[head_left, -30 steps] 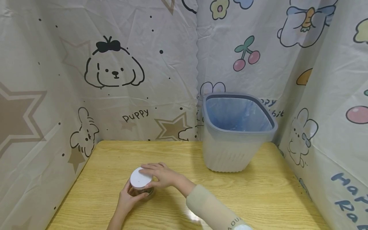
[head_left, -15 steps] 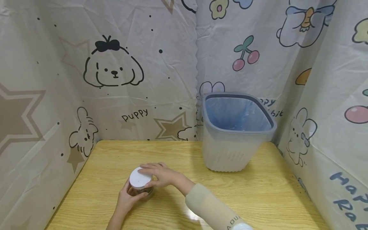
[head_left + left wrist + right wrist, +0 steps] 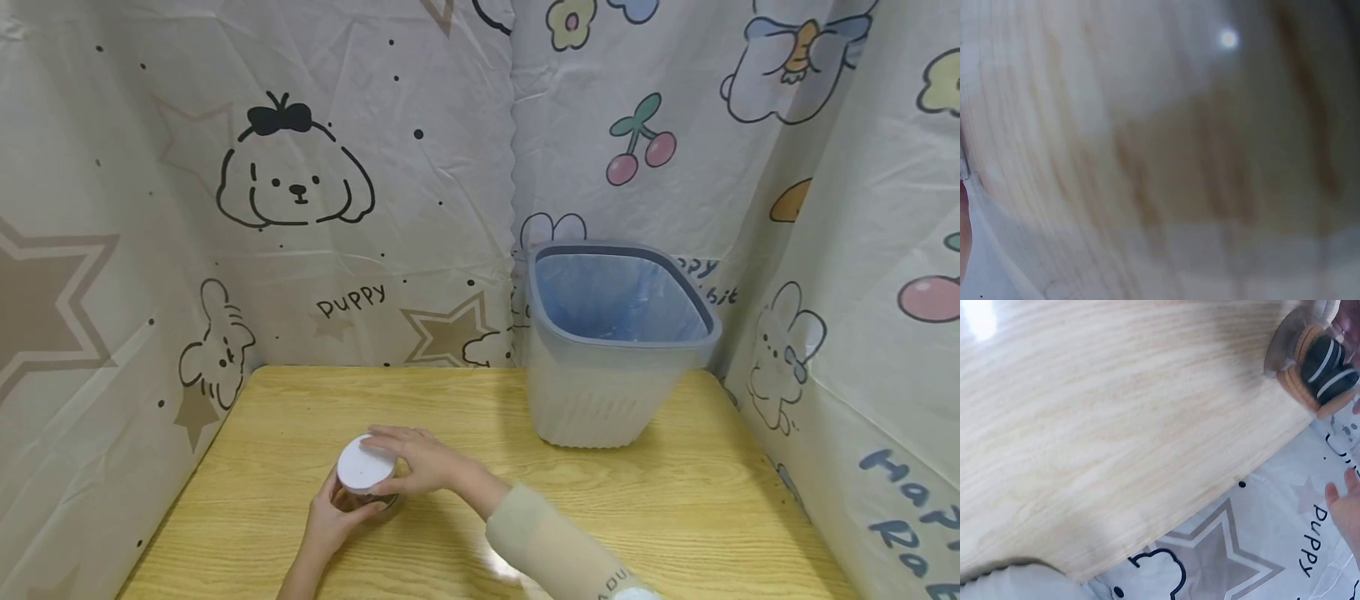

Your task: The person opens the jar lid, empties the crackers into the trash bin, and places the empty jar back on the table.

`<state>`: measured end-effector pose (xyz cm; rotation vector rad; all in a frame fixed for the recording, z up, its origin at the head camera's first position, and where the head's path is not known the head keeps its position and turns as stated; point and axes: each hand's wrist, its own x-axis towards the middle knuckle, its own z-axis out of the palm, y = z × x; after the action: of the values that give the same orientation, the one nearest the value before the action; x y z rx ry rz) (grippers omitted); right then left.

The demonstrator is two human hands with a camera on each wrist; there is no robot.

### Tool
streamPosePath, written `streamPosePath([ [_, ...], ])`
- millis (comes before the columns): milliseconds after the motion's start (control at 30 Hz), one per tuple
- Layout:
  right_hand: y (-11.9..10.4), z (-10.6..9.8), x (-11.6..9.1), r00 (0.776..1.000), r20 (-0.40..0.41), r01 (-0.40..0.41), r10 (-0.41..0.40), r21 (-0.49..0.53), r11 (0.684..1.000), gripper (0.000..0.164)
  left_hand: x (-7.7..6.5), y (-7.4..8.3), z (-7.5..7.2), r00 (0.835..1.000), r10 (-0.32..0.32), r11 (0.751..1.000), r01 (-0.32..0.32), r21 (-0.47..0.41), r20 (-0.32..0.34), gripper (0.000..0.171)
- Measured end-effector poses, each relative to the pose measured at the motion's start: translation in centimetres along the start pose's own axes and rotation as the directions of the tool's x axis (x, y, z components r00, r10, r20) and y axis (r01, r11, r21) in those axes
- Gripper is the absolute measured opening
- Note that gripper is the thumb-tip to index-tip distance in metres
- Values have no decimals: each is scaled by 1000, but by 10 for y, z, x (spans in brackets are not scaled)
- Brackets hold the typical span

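Note:
A clear jar (image 3: 1282, 353) with a white lid (image 3: 362, 468) stands on the table's left half in the head view. Through its wall, the right wrist view shows tan cookies (image 3: 1300, 390) and dark, white-striped ones (image 3: 1322, 362). My left hand (image 3: 328, 518) grips the jar's body from the near left side, thumb toward the front. From the right, my right hand (image 3: 422, 461) holds the lid, with fingers over its far side and thumb at its near rim. The left wrist view holds mostly blurred wood grain, with a sliver of finger (image 3: 964, 231) at its left edge.
A whitish plastic bin (image 3: 600, 400) with a blue-grey rim and a bluish liner stands at the table's back right. Printed cloth (image 3: 360, 150) hangs around the wooden table (image 3: 637, 508) at the back and both sides.
My right thumb has slid slightly left along the lid's near rim, and the right hand has turned a little. The left hand keeps its place on the jar.

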<state>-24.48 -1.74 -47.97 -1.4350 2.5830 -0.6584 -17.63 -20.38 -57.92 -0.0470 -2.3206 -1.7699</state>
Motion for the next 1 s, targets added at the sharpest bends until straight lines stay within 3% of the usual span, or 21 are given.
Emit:
streamPosePath([
  [200, -10, 14, -3, 982, -190, -27, 15, -60, 998, 66, -2, 2, -1, 1000, -16, 1000, 16, 24, 0, 93],
  [367, -18, 28, -6, 954, -288, -103, 79, -67, 992, 73, -2, 2, -2, 1000, 7, 999, -6, 39, -3, 92],
  [500, -23, 34, -7, 933, -328, -170, 147, -41, 985, 76, -1, 2, -2, 999, 38, 998, -38, 47, 0, 90],
  [667, -29, 38, -5, 915, -343, -228, 212, -8, 974, 78, -2, 0, -2, 999, 32, 999, -32, 43, 9, 90],
  [1000, -34, 41, -3, 901, -376, -260, 219, -61, 964, 75, 0, -4, -2, 1000, 20, 999, -19, 43, -10, 88],
])
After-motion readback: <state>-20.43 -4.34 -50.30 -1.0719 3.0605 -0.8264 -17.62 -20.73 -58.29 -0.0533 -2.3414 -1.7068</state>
